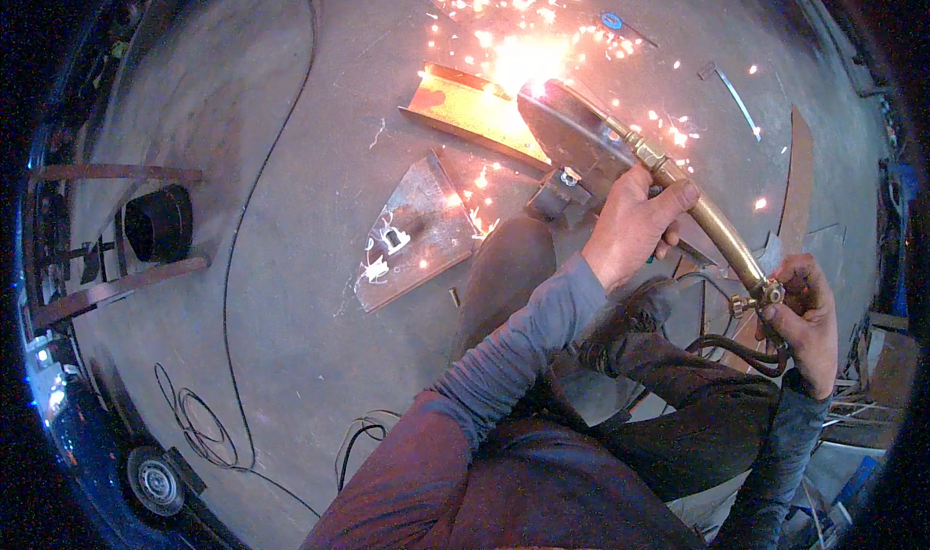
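A brass cutting torch runs from lower right up to a bright flame and a burst of sparks. My left hand is wrapped round the torch's middle. My right hand grips its rear end at the valves, where dark hoses hang down. The torch tip meets a steel channel piece lying on the concrete floor. A dark shield plate sits behind the tip. My shoe rests on the floor below the channel.
A triangular steel plate with white chalk marks lies left of my shoe. Thin cables snake over the floor at left. A rusty frame with a black round part stands at far left. Metal strips lie at right.
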Motion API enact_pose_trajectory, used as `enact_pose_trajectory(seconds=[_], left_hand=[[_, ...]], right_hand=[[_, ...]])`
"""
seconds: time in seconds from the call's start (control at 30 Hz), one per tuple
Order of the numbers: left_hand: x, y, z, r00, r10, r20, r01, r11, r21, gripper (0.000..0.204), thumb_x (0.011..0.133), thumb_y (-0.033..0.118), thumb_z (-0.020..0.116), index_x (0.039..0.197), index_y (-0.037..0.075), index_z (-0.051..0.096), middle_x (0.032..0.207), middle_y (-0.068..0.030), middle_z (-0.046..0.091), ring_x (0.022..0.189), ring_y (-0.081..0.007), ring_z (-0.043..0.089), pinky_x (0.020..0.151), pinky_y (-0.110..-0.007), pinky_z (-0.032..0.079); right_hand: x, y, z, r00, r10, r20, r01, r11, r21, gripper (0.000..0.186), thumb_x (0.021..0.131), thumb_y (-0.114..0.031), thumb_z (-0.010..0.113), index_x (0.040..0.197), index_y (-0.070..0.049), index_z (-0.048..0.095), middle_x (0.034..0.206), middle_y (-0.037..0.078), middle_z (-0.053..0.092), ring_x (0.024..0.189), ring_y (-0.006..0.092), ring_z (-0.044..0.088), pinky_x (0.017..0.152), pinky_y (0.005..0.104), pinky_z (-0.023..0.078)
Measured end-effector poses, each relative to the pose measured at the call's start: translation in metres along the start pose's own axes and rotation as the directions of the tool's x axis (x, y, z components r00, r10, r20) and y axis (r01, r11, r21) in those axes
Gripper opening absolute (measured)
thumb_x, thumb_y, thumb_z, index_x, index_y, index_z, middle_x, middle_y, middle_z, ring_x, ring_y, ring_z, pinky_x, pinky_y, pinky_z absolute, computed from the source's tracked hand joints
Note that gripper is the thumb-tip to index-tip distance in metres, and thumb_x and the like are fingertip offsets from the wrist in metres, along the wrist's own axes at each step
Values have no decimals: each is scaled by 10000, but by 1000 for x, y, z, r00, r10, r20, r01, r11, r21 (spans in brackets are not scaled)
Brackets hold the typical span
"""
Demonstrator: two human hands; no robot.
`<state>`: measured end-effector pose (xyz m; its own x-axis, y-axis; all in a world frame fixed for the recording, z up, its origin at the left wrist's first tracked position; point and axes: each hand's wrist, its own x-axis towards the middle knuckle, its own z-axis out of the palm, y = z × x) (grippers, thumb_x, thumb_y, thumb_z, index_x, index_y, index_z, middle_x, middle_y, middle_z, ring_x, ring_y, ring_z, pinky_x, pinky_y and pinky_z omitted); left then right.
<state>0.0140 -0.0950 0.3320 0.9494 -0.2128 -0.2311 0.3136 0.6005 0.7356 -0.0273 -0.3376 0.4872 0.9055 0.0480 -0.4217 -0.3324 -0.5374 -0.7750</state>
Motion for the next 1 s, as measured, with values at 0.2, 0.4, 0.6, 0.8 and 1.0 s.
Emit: enact_pose_trajectory(seconds=[0.2, 0.4, 0.6, 0.8, 1.0], left_hand=[[-2, 2, 0, 1000, -5, 6, 5, 1000, -31, 421, 1011, 437, 711, 1094, 45, 583, 777, -6, 582, 574, -75, 533, 439, -235, 398], [2, -4, -3, 1000, 1, 26, 1, 998, -69, 349, 1015, 318, 720, 1115, 13, 584, 890, -38, 612, 587, -78, 560, 435, -234, 429], [-2, 2, -2, 1000, -6, 12, 6, 1000, -17, 359, 1023, 374, 691, 1107, 41, 589, 768, -12, 586, 585, -90, 538, 456, -255, 411], [-2, 0, -2, 1000, -7, 6, 8, 1000, -20, 356, 1027, 374, 689, 1100, 42, 584, 750, -14, 577, 580, -93, 539, 457, -259, 408], [0, 1, -2, 1000, -10, 20, 10, 999, -31, 336, 1037, 357, 692, 1098, 47, 577, 796, -12, 589, 598, -86, 549, 459, -252, 414]], right_hand=[[-1, 2, 1, 1000, -7, -3, 7, 998, 59, 434, 826, -30, 800, 1180, -90, 556, 1044, 12, 631, 842, 103, 619, 648, 249, 533], [0, 0, 1, 1000, -12, 2, 12, 1000, 26, 431, 801, -9, 802, 1135, -88, 543, 1018, 14, 620, 838, 114, 617, 656, 258, 538], [-1, -3, 3, 1000, -8, 2, 8, 1000, 23, 389, 799, -14, 793, 1094, -80, 549, 994, 14, 612, 826, 104, 600, 680, 257, 517], [0, -3, 2, 1000, -27, -4, 27, 999, -26, 354, 815, -25, 783, 1079, -81, 554, 987, 8, 602, 832, 95, 589, 700, 250, 504], [0, -2, 3, 999, -48, -2, 48, 999, -18, 322, 834, -26, 765, 1072, -86, 557, 973, 0, 599, 841, 84, 583, 703, 248, 496]])
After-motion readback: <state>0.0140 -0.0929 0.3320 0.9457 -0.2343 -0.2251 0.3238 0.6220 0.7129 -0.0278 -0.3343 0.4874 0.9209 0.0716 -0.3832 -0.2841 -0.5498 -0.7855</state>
